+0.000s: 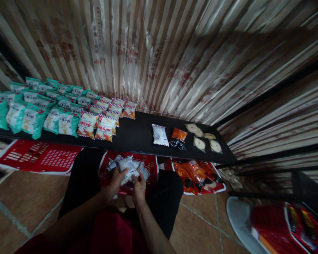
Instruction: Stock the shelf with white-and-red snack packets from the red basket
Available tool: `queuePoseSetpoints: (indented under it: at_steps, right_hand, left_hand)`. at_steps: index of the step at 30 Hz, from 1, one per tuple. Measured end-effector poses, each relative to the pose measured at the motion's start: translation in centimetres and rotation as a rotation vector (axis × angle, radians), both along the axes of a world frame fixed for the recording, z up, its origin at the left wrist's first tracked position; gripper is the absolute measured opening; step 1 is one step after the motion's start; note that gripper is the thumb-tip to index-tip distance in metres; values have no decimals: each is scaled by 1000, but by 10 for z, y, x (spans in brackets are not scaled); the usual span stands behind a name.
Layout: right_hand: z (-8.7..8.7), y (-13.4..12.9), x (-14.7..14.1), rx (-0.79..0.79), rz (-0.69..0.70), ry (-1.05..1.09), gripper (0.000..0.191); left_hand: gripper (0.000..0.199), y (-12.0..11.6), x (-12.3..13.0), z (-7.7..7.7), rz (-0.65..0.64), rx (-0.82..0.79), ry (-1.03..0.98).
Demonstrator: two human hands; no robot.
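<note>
Between my knees sits a red basket (154, 165) with several silvery-white snack packets in it. Over that pile, my left hand (117, 180) is closed on a white snack packet (126, 163), its thumb along the near edge. My right hand (139, 186) is beside it, fingers curled round the edge of another white snack packet (144, 172). The undersides of both packets and some fingertips are hidden. On the black shelf (137, 132) ahead, a single white packet (159, 135) lies beside an orange-and-black packet (178, 138).
Teal snack bags (33, 120) stand in rows on the shelf's left, next to red-and-white bags (106, 127). Several pale round packets (199, 143) lie at its right. Below are a red basket (39, 157) and orange packets (193, 173). A grey tub (238, 218) stands right.
</note>
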State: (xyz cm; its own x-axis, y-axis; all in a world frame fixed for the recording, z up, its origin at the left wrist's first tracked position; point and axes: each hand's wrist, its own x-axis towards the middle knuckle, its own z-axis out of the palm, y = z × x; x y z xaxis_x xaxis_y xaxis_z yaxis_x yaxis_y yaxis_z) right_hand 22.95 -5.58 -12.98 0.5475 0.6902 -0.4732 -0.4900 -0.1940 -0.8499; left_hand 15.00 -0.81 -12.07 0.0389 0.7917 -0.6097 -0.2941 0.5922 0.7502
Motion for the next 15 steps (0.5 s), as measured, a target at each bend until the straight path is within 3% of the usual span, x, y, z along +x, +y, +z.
queuePoseSetpoints:
  at_steps: [5,10,15]
  right_hand:
    - [0,-1,2,22,-49,54,30]
    - [-2,-2,-1,14,-77,124,38]
    - [-13,-6,-7,-53,16,161,40]
  left_hand:
    - [33,-7,1,6,12,-43,-5]
    - [35,-9,8,6,130,-15,53]
    - [45,-12,12,4,177,27,166]
